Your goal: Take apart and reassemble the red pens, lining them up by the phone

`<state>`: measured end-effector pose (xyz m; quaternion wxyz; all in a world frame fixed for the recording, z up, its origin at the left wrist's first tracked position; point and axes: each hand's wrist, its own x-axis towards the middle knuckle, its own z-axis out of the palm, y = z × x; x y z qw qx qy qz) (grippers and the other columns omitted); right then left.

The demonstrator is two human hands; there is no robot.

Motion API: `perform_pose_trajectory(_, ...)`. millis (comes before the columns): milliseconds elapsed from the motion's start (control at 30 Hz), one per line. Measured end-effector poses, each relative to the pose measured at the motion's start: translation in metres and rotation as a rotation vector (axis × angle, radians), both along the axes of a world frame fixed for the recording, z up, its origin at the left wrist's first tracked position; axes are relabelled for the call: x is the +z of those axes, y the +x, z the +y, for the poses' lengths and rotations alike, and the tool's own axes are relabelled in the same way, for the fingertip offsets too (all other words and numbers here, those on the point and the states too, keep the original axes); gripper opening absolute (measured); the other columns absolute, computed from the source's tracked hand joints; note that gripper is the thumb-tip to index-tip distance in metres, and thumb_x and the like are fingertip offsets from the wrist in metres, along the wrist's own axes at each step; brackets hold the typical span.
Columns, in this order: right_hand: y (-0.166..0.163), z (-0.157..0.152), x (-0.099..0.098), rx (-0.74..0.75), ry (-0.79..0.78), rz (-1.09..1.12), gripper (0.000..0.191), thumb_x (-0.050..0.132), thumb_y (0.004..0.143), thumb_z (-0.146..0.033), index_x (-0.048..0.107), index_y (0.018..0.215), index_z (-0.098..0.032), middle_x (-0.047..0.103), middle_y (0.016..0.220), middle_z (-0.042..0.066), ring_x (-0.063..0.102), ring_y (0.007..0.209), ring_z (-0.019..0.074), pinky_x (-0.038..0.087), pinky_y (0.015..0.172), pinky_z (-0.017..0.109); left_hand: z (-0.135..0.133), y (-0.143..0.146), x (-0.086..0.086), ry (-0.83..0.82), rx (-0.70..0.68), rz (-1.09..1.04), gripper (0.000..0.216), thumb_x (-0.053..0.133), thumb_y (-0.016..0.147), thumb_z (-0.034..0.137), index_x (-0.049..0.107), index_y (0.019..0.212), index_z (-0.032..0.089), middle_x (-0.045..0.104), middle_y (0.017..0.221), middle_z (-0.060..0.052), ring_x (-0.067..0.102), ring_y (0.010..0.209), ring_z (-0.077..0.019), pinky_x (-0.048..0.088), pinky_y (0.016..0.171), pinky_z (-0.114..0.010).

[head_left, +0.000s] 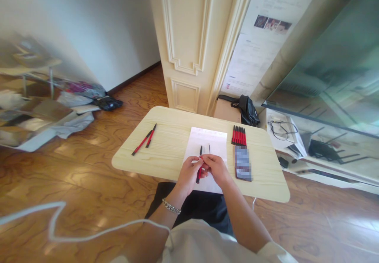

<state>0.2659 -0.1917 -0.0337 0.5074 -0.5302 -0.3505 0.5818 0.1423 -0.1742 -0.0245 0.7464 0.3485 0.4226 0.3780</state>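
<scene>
My left hand [188, 173] is closed, its thumb and fingers pinched around a red pen [199, 174] with black ends. The pen points away from me over a white sheet of paper [217, 137]. My right hand [218, 170] is closed too, and its fingertips meet those of my left hand at the pen's middle. A bit of red shows there, but the fingers hide most of what the right hand pinches. Just beyond the right fingers is a thin dark stick [209, 148], like a pen refill; whether it is held or lying, I cannot tell.
Two red-and-black pens [144, 142] lie on the left of the pale wooden table [168, 125]. On the right, a row of several similar pens [239, 135] lies beyond a phone [242, 162]. A white cable [118, 227] crosses my left forearm.
</scene>
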Motion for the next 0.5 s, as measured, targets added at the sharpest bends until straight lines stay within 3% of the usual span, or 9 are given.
perform_pose_trajectory(100,-0.004,-0.004,0.003,0.018,-0.012,0.226,0.039,0.061,0.077,-0.045,0.063,0.101,-0.015,0.046,0.048,-0.006,0.046,0.037,0.0131,0.041,0.042,0.029,0.000,0.002,0.003,0.058,-0.054,0.034,0.035,0.064,0.077,0.048,0.045,0.088,0.020,0.065,0.060,0.001,0.058,0.041,-0.0135,0.036,0.037,-0.020)
perform_pose_trajectory(233,0.000,-0.003,0.006,0.079,-0.028,0.328,0.036,0.061,0.077,-0.042,0.063,0.099,-0.014,0.049,0.047,-0.004,0.051,0.040,0.0164,0.044,0.042,0.030,0.000,0.002,0.008,0.090,-0.094,0.042,0.032,0.061,0.079,0.047,0.043,0.085,0.021,0.062,0.055,0.003,0.053,0.036,-0.0117,0.030,0.034,-0.019)
perform_pose_trajectory(367,0.007,-0.002,0.005,0.069,-0.055,0.320,0.033,0.064,0.074,-0.041,0.064,0.093,-0.014,0.055,0.052,-0.001,0.051,0.043,0.0157,0.043,0.042,0.029,-0.002,0.002,0.010,0.123,-0.129,0.089,0.034,0.060,0.079,0.049,0.043,0.090,0.021,0.063,0.056,0.003,0.053,0.036,-0.0118,0.029,0.033,-0.018)
perform_pose_trajectory(500,0.018,0.001,0.004,-0.070,-0.030,0.190,0.031,0.072,0.068,-0.039,0.067,0.084,-0.014,0.065,0.073,0.005,0.054,0.054,0.0120,0.042,0.049,0.024,-0.006,-0.001,0.004,0.154,-0.224,0.100,0.039,0.061,0.078,0.051,0.043,0.094,0.021,0.066,0.062,0.001,0.056,0.040,-0.0120,0.032,0.034,-0.018)
